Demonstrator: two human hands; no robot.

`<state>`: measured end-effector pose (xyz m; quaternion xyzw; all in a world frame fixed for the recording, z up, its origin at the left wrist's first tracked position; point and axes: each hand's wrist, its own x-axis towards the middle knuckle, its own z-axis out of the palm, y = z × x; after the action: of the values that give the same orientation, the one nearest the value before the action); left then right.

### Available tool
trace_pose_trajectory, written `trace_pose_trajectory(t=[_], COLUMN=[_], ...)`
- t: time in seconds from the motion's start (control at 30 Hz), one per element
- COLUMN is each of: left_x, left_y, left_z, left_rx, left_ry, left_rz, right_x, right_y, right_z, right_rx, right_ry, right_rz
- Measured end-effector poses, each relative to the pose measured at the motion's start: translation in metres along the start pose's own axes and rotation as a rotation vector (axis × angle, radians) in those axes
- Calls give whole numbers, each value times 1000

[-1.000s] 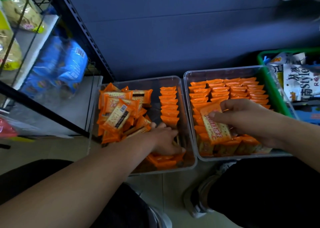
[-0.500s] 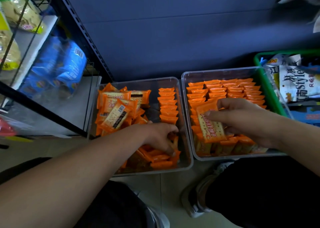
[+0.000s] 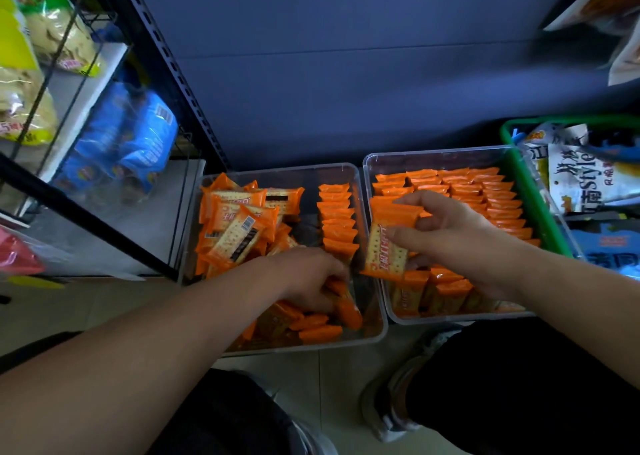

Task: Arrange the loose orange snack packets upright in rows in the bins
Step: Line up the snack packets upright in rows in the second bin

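The right hand (image 3: 446,233) pinches one orange packet (image 3: 384,250) above the right bin (image 3: 433,153). The left hand (image 3: 308,278) curls around packets low in the left bin (image 3: 277,169).

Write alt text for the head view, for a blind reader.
A person's right hand holds an orange snack packet over the right bin, which is nearly full of upright rows. The left hand grips loose packets in the left bin, which holds a jumbled pile and one upright row.

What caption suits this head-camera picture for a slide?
Right hand holds an orange packet over neat rows in the right bin; left hand grips loose packets in the left bin.
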<state>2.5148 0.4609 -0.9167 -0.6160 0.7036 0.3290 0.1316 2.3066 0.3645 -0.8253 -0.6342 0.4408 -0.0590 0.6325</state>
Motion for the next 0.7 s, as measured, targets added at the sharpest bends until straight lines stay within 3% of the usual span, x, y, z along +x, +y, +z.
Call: trace_pose_trajectory(t=[0.17,0.37,0.57,0.7], left_x=[-26,-45,-52,-54], left_y=[-11,-18,-28,-36], left_z=[-19,-7,-4,-4], left_rx=[6,-36,-190,-209], left_ry=[90,50,99,139], left_rz=[19,34,3,-54], right_x=[12,41,61,72], right_y=[7,6,21,30], right_z=[15,38,54,68], right_rx=[-87,-557,-1361,-1513], right_ry=[34,52,51,125], right_rz=[-66,-251,-375,-404])
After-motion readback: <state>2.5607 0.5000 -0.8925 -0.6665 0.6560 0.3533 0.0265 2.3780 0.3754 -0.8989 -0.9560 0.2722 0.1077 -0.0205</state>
